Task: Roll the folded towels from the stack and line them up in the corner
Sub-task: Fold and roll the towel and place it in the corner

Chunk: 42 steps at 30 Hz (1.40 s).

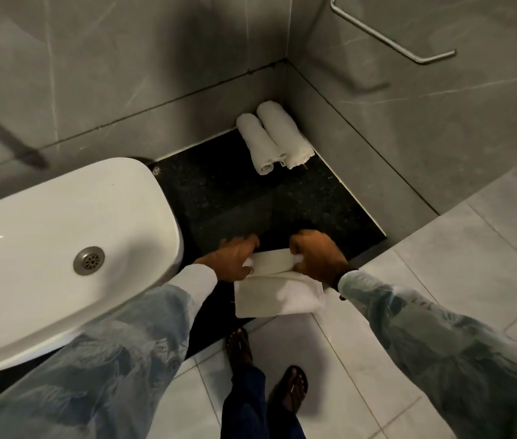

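Two hands are at work on the dark desk, and reading from the left comes first the white sink [60, 232], then the left hand [235, 259], its fingers curled over the left end of a folded towel [274, 263]. That towel lies on top of the stack [277, 299] at the near edge of the desk. To its right, the right hand [317, 255] is clenched on the towel's other end. Farther back and right, two rolled towels [274, 139] lie touching side by side in the corner against the wall. Being soft, light and limp, the cloth will likely sag or unroll unless held at both ends and rolled tight under even pressure.
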{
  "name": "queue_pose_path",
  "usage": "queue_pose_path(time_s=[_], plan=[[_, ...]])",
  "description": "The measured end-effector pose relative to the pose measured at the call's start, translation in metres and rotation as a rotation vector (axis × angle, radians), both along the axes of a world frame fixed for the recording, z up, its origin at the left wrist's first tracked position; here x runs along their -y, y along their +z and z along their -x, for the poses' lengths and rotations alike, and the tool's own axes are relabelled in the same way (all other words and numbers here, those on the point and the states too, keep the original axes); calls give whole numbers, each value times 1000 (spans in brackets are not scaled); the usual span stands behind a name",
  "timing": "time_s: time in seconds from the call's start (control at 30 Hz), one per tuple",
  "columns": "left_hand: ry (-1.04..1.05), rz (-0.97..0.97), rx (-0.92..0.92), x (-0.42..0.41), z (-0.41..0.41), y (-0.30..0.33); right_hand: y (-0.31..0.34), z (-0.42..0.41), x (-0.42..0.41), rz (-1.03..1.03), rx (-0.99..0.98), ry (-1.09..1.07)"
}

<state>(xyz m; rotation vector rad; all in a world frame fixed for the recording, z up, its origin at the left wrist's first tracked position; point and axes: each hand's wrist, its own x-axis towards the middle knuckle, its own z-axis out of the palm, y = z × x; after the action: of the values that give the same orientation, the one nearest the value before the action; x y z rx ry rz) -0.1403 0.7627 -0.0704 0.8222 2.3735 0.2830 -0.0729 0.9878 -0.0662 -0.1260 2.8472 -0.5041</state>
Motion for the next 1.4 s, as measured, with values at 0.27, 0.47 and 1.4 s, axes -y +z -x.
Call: queue_pose_path(time_s=[0.27,0.47,1.4], plan=[[-73,-162,-386,7,-36,-17,5,15,-18,182,245,-92],[-46,-142,-575,0,-15,-15,-7,22,-6,27,31,-52],[309,-14,-137,-14,-37,11,3,-11,3,163,259,-49]])
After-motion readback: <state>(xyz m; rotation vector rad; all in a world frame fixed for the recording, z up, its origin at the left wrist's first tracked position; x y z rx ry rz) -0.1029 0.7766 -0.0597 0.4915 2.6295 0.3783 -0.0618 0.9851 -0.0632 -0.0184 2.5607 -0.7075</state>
